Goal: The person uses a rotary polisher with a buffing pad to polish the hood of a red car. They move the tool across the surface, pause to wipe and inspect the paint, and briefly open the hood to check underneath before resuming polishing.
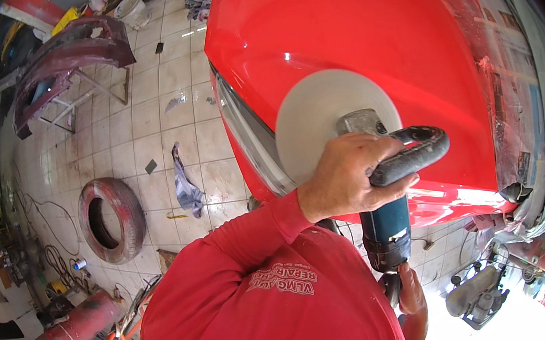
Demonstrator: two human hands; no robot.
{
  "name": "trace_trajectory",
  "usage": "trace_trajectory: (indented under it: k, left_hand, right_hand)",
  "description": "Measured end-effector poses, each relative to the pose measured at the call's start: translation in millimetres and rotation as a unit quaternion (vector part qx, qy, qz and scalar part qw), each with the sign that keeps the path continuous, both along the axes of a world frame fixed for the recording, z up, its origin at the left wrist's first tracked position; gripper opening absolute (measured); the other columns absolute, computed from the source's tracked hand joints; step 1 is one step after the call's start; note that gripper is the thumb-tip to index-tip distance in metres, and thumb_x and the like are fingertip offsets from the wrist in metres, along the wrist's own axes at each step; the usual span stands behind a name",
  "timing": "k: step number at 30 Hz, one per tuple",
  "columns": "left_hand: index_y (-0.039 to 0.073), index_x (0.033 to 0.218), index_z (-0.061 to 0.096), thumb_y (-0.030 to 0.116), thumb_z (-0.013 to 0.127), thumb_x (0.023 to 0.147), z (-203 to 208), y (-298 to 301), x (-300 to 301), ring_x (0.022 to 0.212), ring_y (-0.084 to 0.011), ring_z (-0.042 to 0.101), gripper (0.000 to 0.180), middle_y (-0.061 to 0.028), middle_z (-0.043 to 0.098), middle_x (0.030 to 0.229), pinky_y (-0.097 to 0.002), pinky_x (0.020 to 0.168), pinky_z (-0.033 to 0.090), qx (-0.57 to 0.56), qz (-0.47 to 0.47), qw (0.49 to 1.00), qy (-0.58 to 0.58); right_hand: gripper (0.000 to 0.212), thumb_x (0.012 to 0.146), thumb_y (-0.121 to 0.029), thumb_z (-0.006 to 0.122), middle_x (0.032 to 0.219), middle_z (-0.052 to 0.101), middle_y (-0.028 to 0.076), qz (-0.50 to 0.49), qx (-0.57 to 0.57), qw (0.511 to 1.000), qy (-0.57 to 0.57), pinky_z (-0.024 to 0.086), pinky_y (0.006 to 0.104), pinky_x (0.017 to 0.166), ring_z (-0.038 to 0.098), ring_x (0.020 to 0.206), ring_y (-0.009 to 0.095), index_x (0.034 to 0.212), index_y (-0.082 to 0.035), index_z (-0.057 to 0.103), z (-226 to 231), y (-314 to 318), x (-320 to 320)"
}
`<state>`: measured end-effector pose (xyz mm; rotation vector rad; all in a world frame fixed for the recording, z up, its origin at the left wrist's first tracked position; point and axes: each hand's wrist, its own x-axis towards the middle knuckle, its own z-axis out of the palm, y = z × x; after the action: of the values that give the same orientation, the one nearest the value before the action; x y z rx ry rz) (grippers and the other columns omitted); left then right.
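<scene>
A teal and black polisher [387,225] with a big round whitish pad [307,122] sits over the glossy red car hood [349,20]. The pad covers the corner of the hood by the headlight [251,132]. My left hand [354,174] is closed around the black loop-shaped front handle [418,153], just behind the metal head. Lower down, my right hand [411,288] wraps the polisher's rear grip, and its fingers show only in part. Whether the pad presses on the paint or is spinning cannot be told.
Plastic sheeting [504,83] covers the windshield side. On the tiled floor [147,130] lie a tire [113,220], a rag [186,186] and cords. A maroon bumper [71,58] rests on a stand at the far left. A red cylinder [70,337] and a compressor [478,294] stand nearer.
</scene>
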<state>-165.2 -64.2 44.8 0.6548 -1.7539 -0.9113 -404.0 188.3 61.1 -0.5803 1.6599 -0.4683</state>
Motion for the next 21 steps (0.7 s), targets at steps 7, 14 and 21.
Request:
trace_trajectory:
  k: [7, 14, 21]
  left_hand:
    - [-0.002, 0.112, 0.076, 0.019, 0.091, 0.083, -2, -10, 60, 0.086, -0.0252, 0.079, 0.038, -0.015, 0.08, 0.097, -0.0361, 0.078, 0.061, -0.024, 0.056, 0.998, 0.01]
    - [-0.005, 0.114, 0.075, 0.017, 0.086, 0.09, -34, -37, 167, 0.083, -0.0141, 0.073, 0.034, -0.0104, 0.078, 0.094, -0.0285, 0.077, 0.058, 0.056, 0.212, 0.975, -0.039]
    - [-0.008, 0.115, 0.073, 0.018, 0.084, 0.09, -21, -47, 186, 0.079, -0.0098, 0.062, 0.037, -0.0058, 0.073, 0.095, -0.0261, 0.076, 0.053, 0.073, 0.185, 0.976, -0.085]
  right_hand:
    - [0.065, 0.107, -0.058, 0.05, 0.068, 0.065, 0.019, 0.116, -0.091, 0.982, 0.12, 0.052, 0.0452, 0.063, 0.066, 0.063, 0.033, 0.102, 0.004, 0.068, -11, -44, 56]
    - [0.07, 0.099, -0.057, 0.07, 0.081, 0.07, 0.028, 0.22, -0.109, 0.967, 0.068, 0.055, 0.0512, 0.079, 0.074, 0.084, 0.045, 0.119, 0.01, 0.068, -44, -118, 134]
    - [0.072, 0.089, -0.053, 0.081, 0.103, 0.075, 0.029, 0.253, -0.113, 0.96, 0.043, 0.056, 0.0482, 0.093, 0.074, 0.102, 0.04, 0.126, 0.007, 0.068, -46, -125, 150]
